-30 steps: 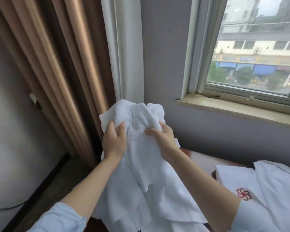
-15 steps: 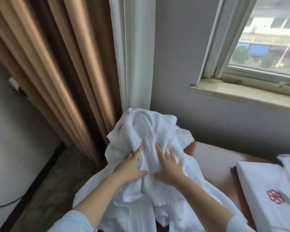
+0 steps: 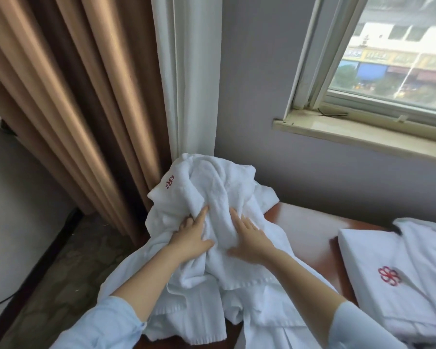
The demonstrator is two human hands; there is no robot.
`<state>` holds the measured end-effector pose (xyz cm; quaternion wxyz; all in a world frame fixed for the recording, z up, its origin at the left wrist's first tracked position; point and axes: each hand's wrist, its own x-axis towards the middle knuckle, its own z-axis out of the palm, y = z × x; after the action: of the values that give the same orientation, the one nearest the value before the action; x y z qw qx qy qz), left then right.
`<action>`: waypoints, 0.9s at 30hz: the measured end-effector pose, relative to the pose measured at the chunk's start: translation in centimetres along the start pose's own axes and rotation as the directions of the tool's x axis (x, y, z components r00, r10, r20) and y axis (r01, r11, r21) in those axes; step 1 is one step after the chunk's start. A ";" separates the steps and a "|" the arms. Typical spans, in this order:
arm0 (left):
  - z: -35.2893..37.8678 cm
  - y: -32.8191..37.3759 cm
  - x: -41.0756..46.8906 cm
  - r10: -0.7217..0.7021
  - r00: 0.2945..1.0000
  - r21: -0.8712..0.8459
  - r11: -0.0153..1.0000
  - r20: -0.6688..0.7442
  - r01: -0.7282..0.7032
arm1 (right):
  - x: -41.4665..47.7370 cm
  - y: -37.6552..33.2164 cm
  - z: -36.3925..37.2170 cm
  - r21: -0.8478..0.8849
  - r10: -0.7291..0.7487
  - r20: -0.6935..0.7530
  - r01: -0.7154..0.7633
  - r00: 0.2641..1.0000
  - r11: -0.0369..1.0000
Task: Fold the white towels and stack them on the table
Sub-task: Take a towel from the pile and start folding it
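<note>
Two curtains hang past the left end of the table (image 3: 310,235): a brown curtain (image 3: 68,102) furthest out, then a white curtain (image 3: 194,79) nearer the table's far-left corner. Below them, left of the table, is a dark patterned floor (image 3: 61,273). One crumpled towel (image 3: 217,187), white, is heaped on the table's left end; its top bunches up against the white curtain and its lower folds spill over the table's near-left edge. A small red emblem (image 3: 170,182) shows on the heap's upper left. Left hand (image 3: 190,239) sits on the heap's left half: index finger straight and pointing away from the person, thumb spread to the side, the other fingers curled into a fold of cloth and gripping it. Right hand (image 3: 252,241) lies just beside it on the heap's right half, fingers straight and spread flat, pressing the cloth, holding nothing. Both forearms are bare, with light blue sleeves at the bottom edge. Bare reddish-brown tabletop shows to the right of the heap. On the table's right part rests a folded towel (image 3: 368,250), flat and squared, marked with a red flower emblem (image 3: 389,275); more white cloth overlaps its right side. Above the table's far-right side are a stone sill (image 3: 363,132) and a window (image 3: 393,59).
</note>
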<state>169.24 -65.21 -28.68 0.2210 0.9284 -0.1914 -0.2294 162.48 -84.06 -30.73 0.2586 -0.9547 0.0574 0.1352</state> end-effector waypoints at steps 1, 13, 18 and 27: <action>0.1 0.6 -0.2 -0.027 0.999 -0.010 1.000 -0.041 0.026 | -0.6 0.3 -0.2 0.015 -0.019 -0.010 0.019 1.000 1.000; 7.2 12.3 -3.1 0.094 0.994 0.317 0.946 -0.060 -0.071 | -12.8 9.4 -3.8 -0.113 0.166 -0.156 -0.184 0.974 0.976; 12.0 21.1 -4.6 0.230 0.972 0.191 0.953 0.048 -0.235 | -19.7 16.1 -6.6 -0.132 0.237 -0.241 -0.274 0.941 0.953; 21.5 37.0 -6.8 0.365 0.925 0.100 0.922 0.101 -0.375 | -31.5 30.5 -12.1 -0.053 0.345 -0.337 -0.384 0.876 0.922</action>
<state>143.31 -99.74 -25.07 0.1976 0.8769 -0.3851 -0.2091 129.69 -115.18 -26.17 0.1585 -0.9494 0.2696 0.0274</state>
